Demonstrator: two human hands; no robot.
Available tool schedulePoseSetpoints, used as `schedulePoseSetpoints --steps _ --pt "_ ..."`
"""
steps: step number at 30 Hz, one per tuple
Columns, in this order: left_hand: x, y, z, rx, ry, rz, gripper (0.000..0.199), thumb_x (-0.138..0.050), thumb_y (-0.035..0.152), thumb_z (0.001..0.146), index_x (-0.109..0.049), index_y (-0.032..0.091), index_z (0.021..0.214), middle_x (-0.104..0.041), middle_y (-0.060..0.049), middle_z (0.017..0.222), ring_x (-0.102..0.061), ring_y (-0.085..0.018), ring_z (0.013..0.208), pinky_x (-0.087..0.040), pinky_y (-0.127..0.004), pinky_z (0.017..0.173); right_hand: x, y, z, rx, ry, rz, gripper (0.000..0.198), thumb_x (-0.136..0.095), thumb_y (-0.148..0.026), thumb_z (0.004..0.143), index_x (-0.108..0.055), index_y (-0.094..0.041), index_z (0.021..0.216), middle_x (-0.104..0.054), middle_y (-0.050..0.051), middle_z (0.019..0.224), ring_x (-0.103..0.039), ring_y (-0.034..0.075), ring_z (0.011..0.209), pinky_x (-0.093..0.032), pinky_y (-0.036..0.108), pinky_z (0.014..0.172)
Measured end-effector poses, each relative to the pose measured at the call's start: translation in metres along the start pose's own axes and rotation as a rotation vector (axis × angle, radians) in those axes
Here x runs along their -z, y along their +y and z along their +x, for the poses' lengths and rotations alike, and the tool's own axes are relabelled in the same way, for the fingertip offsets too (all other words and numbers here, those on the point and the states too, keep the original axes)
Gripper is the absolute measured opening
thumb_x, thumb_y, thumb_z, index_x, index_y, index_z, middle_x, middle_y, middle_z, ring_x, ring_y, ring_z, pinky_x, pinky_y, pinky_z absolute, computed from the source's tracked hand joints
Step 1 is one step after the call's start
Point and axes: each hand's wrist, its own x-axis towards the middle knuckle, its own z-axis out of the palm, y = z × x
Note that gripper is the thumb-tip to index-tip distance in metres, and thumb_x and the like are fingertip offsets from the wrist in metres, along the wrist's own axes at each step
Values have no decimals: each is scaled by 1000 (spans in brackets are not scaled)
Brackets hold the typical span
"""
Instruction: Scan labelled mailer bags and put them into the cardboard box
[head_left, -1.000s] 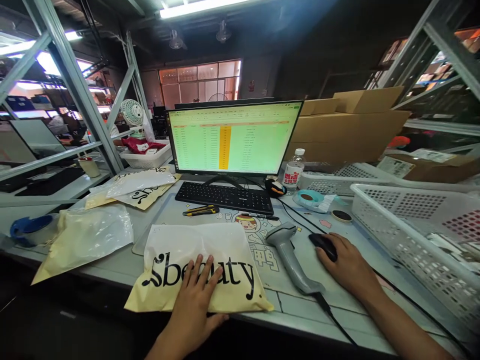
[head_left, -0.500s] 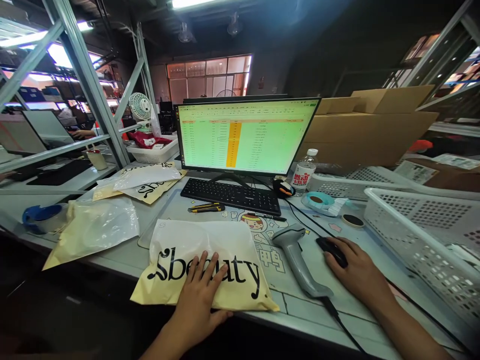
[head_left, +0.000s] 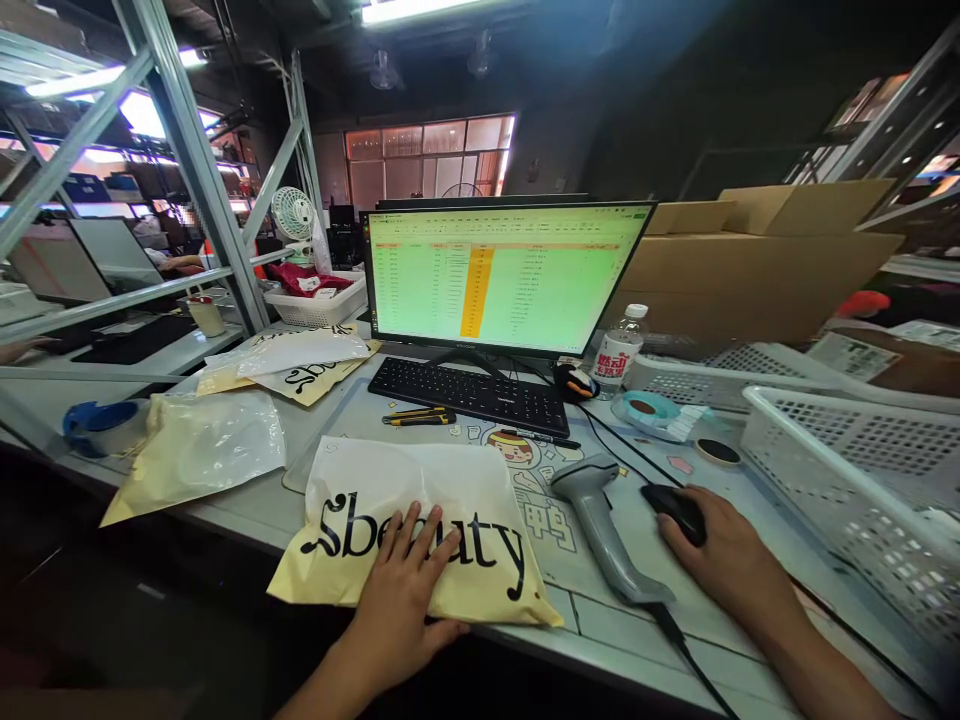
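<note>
My left hand point(head_left: 409, 590) lies flat, fingers stretched, on a plastic mailer bag point(head_left: 337, 580) printed with large black letters. The bag is white at the top and pale yellow below, and its lower edge reaches the desk's front edge. My right hand point(head_left: 731, 560) is curved over a black computer mouse point(head_left: 679, 513) on the desk mat. Between the two hands rests a grey barcode scanner point(head_left: 611, 535), its cable running toward me. Behind the bag, a monitor point(head_left: 499, 280) shows a spreadsheet with an orange column, above a black keyboard point(head_left: 472, 393).
More mailer bags point(head_left: 202, 450) lie to the left, beside a blue tape dispenser point(head_left: 101, 425). Yellow-black utility knives point(head_left: 418, 416) and a pen point(head_left: 540, 438) lie before the keyboard. At right stand a bottle point(head_left: 619, 350), a tape roll point(head_left: 652, 408) and a white basket point(head_left: 847, 480).
The whole view has shifted slightly, so most things appear a little farther right. On the monitor, the marked cell sits higher in the sheet. Both hands keep their places on the bag and mouse.
</note>
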Motion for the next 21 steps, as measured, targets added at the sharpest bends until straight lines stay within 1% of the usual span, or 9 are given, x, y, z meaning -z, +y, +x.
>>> schedulePoseSetpoints --steps 4,6,9,13,18,21 --pt "-2 -1 0 -3 10 7 108 -93 47 81 -33 29 169 -13 -7 177 -12 -40 163 -30 -73 127 0 0 -1 28 4 8 67 -40 -68 86 -61 -18 125 -68 18 129 -65 38 122 -52 55 112" --pt "-3 -2 1 -10 22 16 110 -94 47 81 -32 29 169 -13 -7 177 -13 -40 163 -31 -73 126 1 -1 -2 38 3 7 68 -39 -68 87 -63 -18 127 -66 18 132 -64 37 123 -51 54 113" --pt "-5 -3 1 -21 46 26 112 -95 48 80 -31 29 170 -14 -7 177 -14 -40 163 -33 -73 126 1 -2 -3 39 1 0 68 -39 -68 90 -65 -19 128 -64 17 136 -65 36 120 -53 54 109" --pt "-6 -2 1 -30 62 30 113 -96 49 79 -31 28 170 -15 -8 177 -16 -41 163 -34 -73 125 2 -2 -3 35 -1 -7 65 -39 -66 90 -67 -20 127 -64 16 137 -65 36 119 -54 54 109" --pt "-6 -2 1 -27 73 28 112 -97 46 78 -33 28 169 -17 -8 176 -18 -41 162 -34 -74 125 3 -2 -3 5 -33 -27 71 -36 -71 90 -66 -20 131 -63 15 141 -65 38 120 -57 58 103" --pt "-6 -2 2 -18 52 15 113 -96 46 78 -32 28 169 -15 -8 176 -16 -41 163 -32 -74 126 4 -1 -2 0 -46 -26 73 -36 -71 89 -66 -19 131 -63 15 140 -65 38 122 -55 57 107"
